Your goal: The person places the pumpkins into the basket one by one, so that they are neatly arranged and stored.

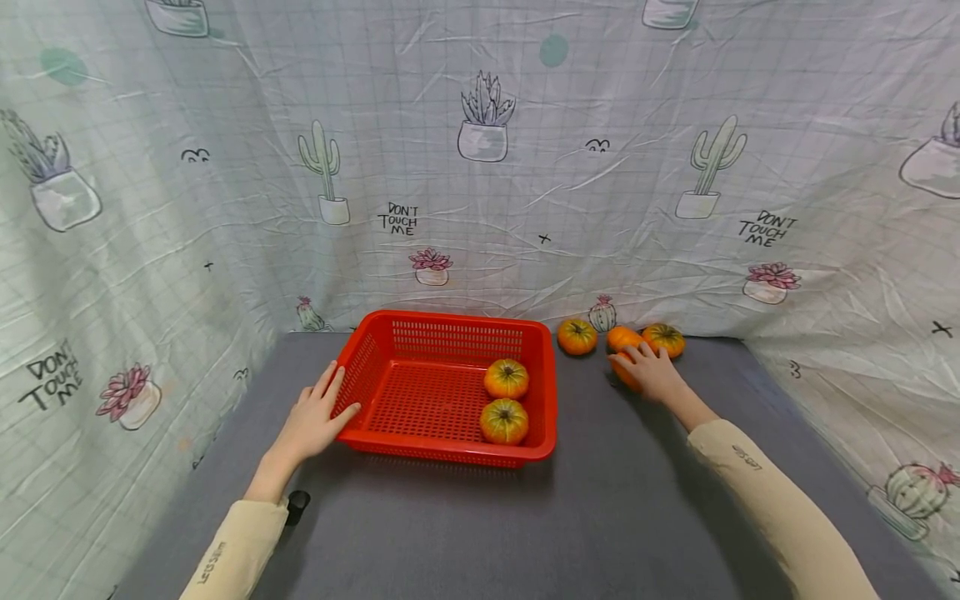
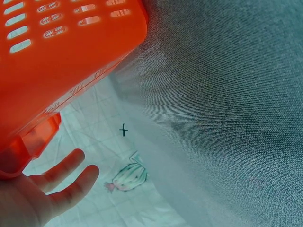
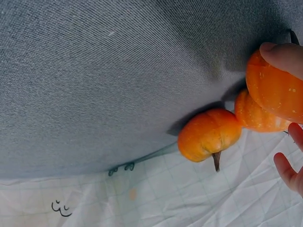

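A red plastic basket (image 1: 442, 454) stands on the grey surface, with two small orange pumpkins (image 1: 506, 379) inside along its right side. At the basket's left rim rests my left hand (image 1: 311, 421), its thumb over the rim; in the left wrist view two fingers (image 2: 71, 191) stretch out past the edge. To the right of the basket, my right hand (image 1: 654, 373) grips another small pumpkin (image 3: 274, 85). Its thumb (image 3: 284, 57) presses one side of that pumpkin, while the grip's far side is partly out of the right wrist frame.
Beyond my right hand lie more pumpkins: one (image 1: 622, 337) right behind the held one, another (image 1: 663, 340) to its right and one (image 1: 577, 337) nearer the basket. A cactus-print cloth (image 1: 480, 208) hangs behind and at both sides of the grey table (image 1: 450, 533).
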Motion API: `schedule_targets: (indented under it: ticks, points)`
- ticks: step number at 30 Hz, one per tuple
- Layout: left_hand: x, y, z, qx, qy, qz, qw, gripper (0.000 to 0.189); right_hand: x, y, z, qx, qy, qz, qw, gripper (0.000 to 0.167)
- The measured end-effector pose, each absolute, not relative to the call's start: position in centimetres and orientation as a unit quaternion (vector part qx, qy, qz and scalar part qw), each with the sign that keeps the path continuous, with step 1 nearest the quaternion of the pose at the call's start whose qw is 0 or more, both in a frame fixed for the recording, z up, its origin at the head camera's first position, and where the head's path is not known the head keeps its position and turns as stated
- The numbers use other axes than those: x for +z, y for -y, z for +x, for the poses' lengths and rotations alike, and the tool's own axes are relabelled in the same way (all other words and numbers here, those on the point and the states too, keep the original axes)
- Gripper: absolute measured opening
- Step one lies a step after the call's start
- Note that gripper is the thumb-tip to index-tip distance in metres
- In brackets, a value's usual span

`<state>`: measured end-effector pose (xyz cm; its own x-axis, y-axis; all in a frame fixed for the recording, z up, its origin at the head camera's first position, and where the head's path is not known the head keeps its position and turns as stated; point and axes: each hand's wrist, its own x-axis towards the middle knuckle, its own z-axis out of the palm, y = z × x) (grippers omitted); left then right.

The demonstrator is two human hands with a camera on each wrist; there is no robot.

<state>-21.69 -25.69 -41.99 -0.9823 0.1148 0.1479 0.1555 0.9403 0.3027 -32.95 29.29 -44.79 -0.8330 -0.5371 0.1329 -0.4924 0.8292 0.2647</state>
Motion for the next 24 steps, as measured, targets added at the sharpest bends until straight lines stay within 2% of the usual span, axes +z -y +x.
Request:
schedule_targets:
  ticks: [6, 24]
  points:
    - [-42.0, 25.7, -21.6, -0.16, 0.982, -0.071, 0.063, 0.076, -44.8, -29.4, -32.6, -0.107, 0.95, 0.271, 0.116, 0.07]
    - [-42.1, 25.8, -21.6, -0.164, 0.982, -0.071, 0.063, 0.073, -44.9, -30.0, -31.9, -0.139, 0.951, 0.238, 0.14, 0.072]
